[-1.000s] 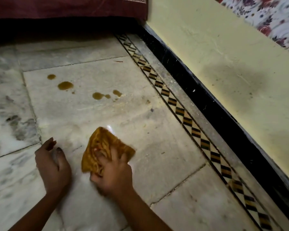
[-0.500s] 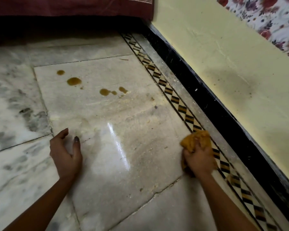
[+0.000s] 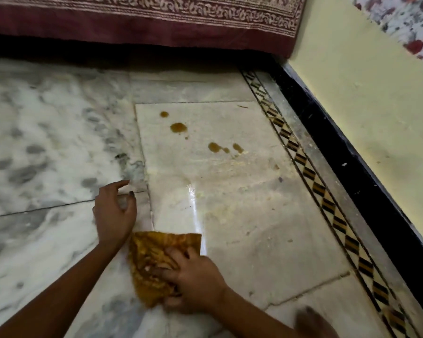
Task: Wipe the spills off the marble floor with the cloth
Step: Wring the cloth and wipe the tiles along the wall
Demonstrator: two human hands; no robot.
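Observation:
An orange-yellow cloth [image 3: 156,259] lies crumpled on the marble floor [image 3: 242,215] near the bottom middle. My right hand [image 3: 193,279] grips and presses its near right part, fingers curled into the folds. My left hand [image 3: 114,211] rests flat on the floor just left of the cloth, fingers spread. Several brown spills [image 3: 178,127] dot the pale slab farther away, with another spill patch [image 3: 215,147] to their right. A wet shiny streak [image 3: 195,206] runs between the cloth and the spills.
A maroon patterned fabric [image 3: 142,23] hangs along the far edge. A black and gold patterned border strip [image 3: 315,181], a black skirting [image 3: 352,167] and a yellow wall [image 3: 376,106] run down the right side. A blurred dark shape [image 3: 313,323] shows at the bottom right.
My right hand swept the cloth from the right border strip back left to a spot beside my left hand. The view shifted, showing more of the maroon fabric. The spills look unchanged.

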